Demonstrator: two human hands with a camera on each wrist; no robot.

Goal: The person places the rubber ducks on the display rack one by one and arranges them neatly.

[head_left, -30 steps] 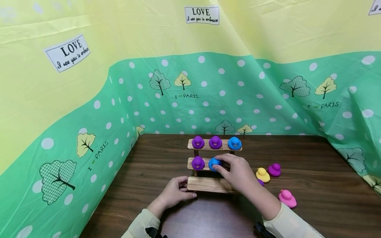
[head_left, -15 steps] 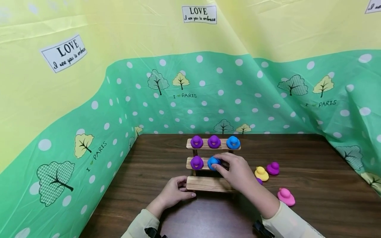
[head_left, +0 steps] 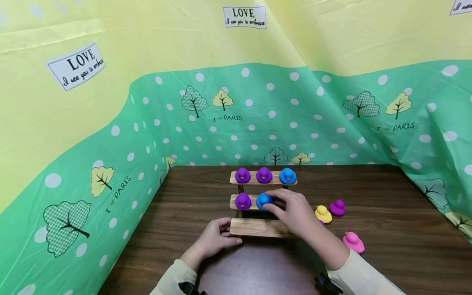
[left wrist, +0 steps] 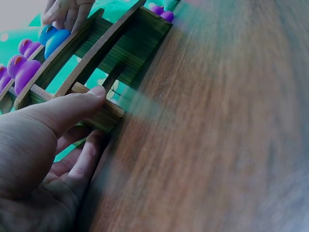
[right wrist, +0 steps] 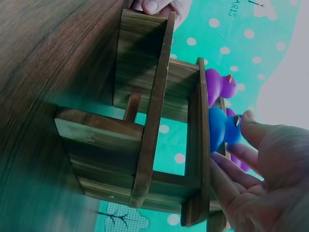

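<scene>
A three-step wooden display stand (head_left: 259,227) stands on the table. My left hand (head_left: 215,237) grips its lower left end, thumb (left wrist: 79,104) laid along a wooden support and fingers curled beneath. On the middle step, my right hand (head_left: 295,209) pinches a blue rubber duck (head_left: 263,201) between thumb and fingers. The right wrist view shows this blue duck (right wrist: 219,129) seated upright at the step's edge. Left of it sits a purple duck (head_left: 243,201). The top step bears two purple ducks (head_left: 264,175) and a blue duck (head_left: 287,175). The bottom step is bare where it shows.
Right of the stand, a yellow duck (head_left: 323,214), a purple duck (head_left: 337,207) and a pink duck (head_left: 353,242) lie on the dark wooden table (head_left: 402,246). Another purple duck is mostly hidden behind my right forearm. A patterned green and yellow cloth (head_left: 254,110) surrounds the table.
The head view has shifted slightly, so everything sits a little further left. Both hands keep their places, the right on the blue duck and the left on the stand.
</scene>
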